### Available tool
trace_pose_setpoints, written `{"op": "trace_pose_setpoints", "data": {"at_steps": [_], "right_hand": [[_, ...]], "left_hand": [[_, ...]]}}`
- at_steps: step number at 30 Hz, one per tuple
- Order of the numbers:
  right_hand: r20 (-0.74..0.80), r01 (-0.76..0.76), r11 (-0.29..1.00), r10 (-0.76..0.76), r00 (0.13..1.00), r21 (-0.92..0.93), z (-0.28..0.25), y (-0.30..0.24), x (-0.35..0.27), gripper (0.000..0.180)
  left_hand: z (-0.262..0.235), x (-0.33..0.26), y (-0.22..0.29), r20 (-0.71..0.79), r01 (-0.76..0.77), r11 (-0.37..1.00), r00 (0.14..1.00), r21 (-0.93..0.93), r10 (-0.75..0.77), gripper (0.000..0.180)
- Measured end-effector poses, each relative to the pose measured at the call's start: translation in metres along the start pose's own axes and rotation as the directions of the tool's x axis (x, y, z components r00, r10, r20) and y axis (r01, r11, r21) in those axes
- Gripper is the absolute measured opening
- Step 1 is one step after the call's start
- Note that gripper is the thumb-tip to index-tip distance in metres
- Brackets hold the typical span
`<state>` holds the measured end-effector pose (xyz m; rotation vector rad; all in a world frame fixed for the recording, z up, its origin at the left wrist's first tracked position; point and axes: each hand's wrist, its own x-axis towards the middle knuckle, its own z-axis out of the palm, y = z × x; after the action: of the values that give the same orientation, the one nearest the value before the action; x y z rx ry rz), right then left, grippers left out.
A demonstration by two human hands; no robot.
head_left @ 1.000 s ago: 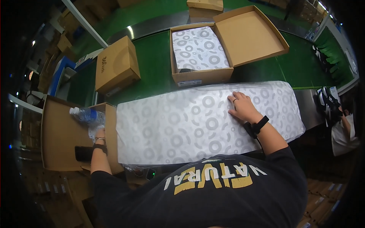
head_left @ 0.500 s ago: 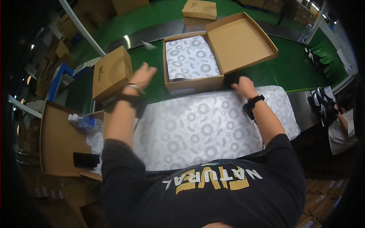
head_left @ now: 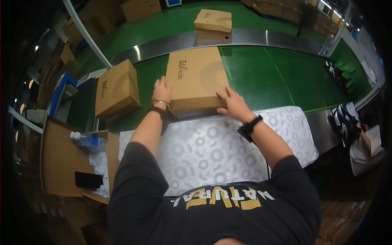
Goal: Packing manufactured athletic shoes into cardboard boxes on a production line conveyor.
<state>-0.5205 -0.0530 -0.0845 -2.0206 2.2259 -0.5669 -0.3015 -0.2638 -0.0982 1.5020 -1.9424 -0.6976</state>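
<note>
Cardboard box [head_left: 198, 75] with its lid down is set on the green belt [head_left: 261, 77], just beyond the white paper [head_left: 216, 151], with both hands placed against it. Nearest, a dark printed T-shirt [head_left: 220, 224] is seen; before it the paper, patterned with grey rings, is laid out broad and is partly covered by the forearms. Beside the paper at the left, an open box [head_left: 59, 163] is set, with a clear bottle [head_left: 87, 141], white slips [head_left: 100, 167] and a dark phone [head_left: 88, 179] laid in it. The left hand [head_left: 162, 90] is rested against the cardboard box's left side; whether its grip is closed cannot be told. The right hand [head_left: 236, 107] is laid at the near right corner, its grip spread, thumb apart from fingers. Far to the right, dark shoes [head_left: 345, 122] are seen beside another person's arm [head_left: 365, 141]. To the left on the belt, a second closed box [head_left: 116, 90] is placed, apart from the first. Beyond the belt, by the curved metal edge [head_left: 171, 43], a smaller box [head_left: 213, 20] is seen.
</note>
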Motion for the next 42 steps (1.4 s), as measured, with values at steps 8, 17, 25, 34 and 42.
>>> {"op": "trace_pose_setpoints", "data": {"at_steps": [8, 17, 25, 34, 42], "right_hand": [[0.369, -0.336, 0.903, 0.419, 0.830, -0.269, -0.037, 0.034, -0.159, 0.074], [0.347, -0.346, 0.912, 0.404, 0.846, -0.219, -0.030, 0.018, -0.224, 0.070], [0.085, -0.437, 0.875, 0.461, 0.883, -0.206, -0.012, 0.026, -0.271, 0.066], [-0.140, -0.427, 0.890, 0.408, 0.902, -0.160, 0.004, 0.027, -0.281, 0.058], [-0.164, -0.460, 0.871, 0.435, 0.885, -0.171, 0.005, 0.021, -0.281, 0.056]], "left_hand": [[-0.037, -0.074, 0.000, 0.282, -0.602, 0.540, 0.779, 0.588, 0.561, 0.077], [-0.022, -0.076, -0.016, 0.124, -0.461, 0.508, 0.817, 0.728, 0.563, 0.056], [-0.008, -0.075, -0.031, 0.142, -0.397, 0.443, 0.851, 0.804, 0.506, 0.048], [-0.021, -0.094, 0.030, 0.354, -0.398, 0.434, 0.917, 0.808, 0.183, 0.058], [0.052, -0.075, 0.130, 0.517, -0.784, 0.474, 0.620, 0.400, 0.590, 0.048]]}}
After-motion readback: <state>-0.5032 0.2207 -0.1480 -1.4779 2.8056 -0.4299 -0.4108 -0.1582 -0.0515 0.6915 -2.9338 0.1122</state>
